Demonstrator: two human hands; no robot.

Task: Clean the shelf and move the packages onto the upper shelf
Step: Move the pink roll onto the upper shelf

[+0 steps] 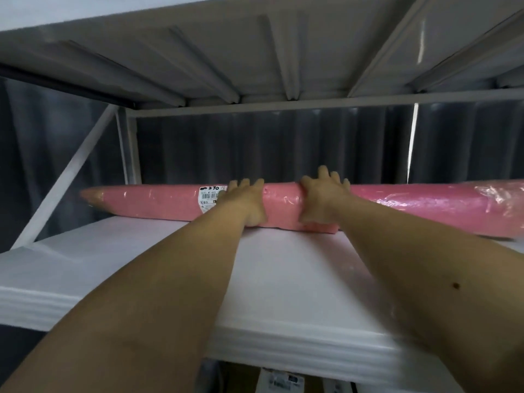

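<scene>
Pink roll (pixel 283 205), wrapped in clear plastic, is seen lying lengthwise across the far part of the white shelf (pixel 283 279), close to the dark corrugated wall (pixel 255 143) behind it. It is reached by both bare arms, stretched forward over the shelf board. The left hand (pixel 246 204) is laid on the roll's near face, with its fingers curved over the top and its thumb down toward the lower edge; the roll is gripped in this way. The right hand (pixel 323 201) is placed just beside it on the same roll, a short gap of pink being left between the two; its fingers are spread over the top of the roll and its thumb is pressed against the front, so that the roll is clasped by it as well. A white label (pixel 209 198) with a barcode and handwritten figures is stuck on the roll directly to the left of the left hand, partly hidden by it. Beyond the right hand the roll runs out of the picture, its wrapping crinkled and shiny there. Beyond the label it tapers to a blunt end near a slanted white brace (pixel 71 171). Above both hands the ribbed underside of a higher shelf (pixel 255 52) is seen.
</scene>
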